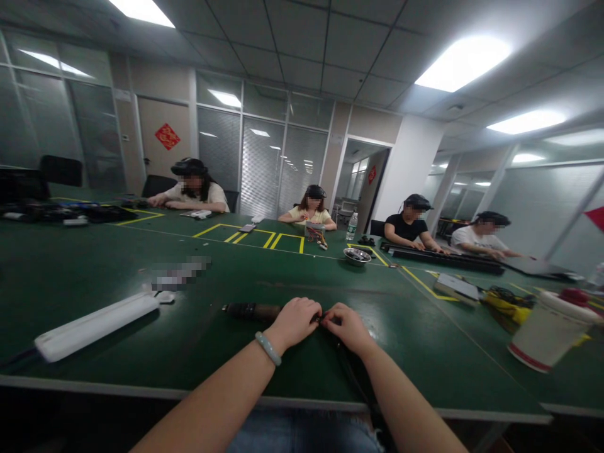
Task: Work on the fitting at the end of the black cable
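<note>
There was one left hand (296, 322) plus one right hand (350, 328), and just one bangle (268, 348) between the pair lol. Also one tool (255, 312), one power strip (99, 324), one bowl (357, 256) and one tub (547, 333). People (207, 196)? There were four, and I counted two red diamonds (167, 136) on doors (165, 109).

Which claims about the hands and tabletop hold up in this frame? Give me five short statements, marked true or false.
1. The left hand and right hand are close together. True.
2. The pale bracelet circles the right wrist. False: it circles the left.
3. The dark tool extends leftward from the left hand. True.
4. The long white bar lies right of both hands. False: it lies to their left.
5. The clear bottle stands upright. True.
</note>
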Demonstrator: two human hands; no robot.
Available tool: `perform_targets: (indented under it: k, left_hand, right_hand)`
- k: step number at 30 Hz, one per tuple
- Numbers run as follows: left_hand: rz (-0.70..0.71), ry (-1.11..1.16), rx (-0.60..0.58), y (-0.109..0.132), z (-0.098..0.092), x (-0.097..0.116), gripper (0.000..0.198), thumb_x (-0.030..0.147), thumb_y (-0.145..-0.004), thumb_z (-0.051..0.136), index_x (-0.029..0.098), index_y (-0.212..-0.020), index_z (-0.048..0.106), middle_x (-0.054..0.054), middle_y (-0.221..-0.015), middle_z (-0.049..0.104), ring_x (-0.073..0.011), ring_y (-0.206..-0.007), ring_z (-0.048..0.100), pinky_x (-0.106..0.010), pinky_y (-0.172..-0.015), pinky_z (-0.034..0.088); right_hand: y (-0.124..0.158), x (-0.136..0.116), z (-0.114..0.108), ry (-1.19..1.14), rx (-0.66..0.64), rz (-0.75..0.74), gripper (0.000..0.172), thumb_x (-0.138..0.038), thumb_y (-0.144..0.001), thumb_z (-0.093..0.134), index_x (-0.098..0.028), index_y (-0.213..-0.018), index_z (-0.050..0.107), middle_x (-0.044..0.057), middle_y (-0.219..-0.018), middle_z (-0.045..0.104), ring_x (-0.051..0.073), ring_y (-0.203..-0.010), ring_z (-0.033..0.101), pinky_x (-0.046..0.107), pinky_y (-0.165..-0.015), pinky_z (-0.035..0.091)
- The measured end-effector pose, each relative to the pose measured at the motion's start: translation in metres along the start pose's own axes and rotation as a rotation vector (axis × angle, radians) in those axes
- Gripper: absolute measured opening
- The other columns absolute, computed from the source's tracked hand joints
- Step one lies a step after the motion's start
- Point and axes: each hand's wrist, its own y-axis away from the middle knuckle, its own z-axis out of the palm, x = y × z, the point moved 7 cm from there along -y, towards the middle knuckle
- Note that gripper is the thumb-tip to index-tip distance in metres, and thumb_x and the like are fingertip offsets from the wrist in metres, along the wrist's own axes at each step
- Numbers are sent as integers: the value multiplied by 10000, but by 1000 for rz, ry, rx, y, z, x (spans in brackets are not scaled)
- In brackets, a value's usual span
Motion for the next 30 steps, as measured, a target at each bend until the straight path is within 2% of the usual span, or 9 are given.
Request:
perform_targets:
  k: [10, 21, 26, 30]
  left_hand:
    - [-45, 22, -46, 0, 4, -5, 128, 205, -797, 589, 239, -920, 584, -14, -920, 651, -191, -846, 607, -297, -736, 427]
    - [-36, 55, -43, 3, 0, -4, 106, 306, -849, 570, 249, -929, 610, -6, -902, 660, -182, -856, 609, -284, -759, 431]
    - [-39, 81, -17, 0, 4, -2, 106, 277, -863, 552, 250, -924, 635, -10, -913, 671, -185, -889, 603, -298, -816, 421]
    - [-89, 66, -11, 0, 6, -4, 105, 285, -848, 580, 236, -935, 614, -22, -896, 662, -193, -870, 603, -300, -788, 425]
  right_hand:
    - [2, -4, 2, 75, 6, 6, 120, -322, -796, 670, -220, -749, 713, 9, -825, 570, 135, -728, 560, 246, -675, 418]
    - [4, -2, -2, 9, 31, -21, 70, -240, -793, 639, -195, -740, 645, 7, -836, 572, 130, -726, 557, 241, -661, 420]
    - [3, 1, -2, -25, 34, -44, 48, -202, -782, 633, -191, -736, 637, 8, -833, 585, 133, -741, 555, 240, -670, 421]
    - [3, 4, -1, -42, 33, -39, 47, -209, -779, 647, -186, -737, 643, 6, -828, 583, 128, -716, 546, 240, -661, 418]
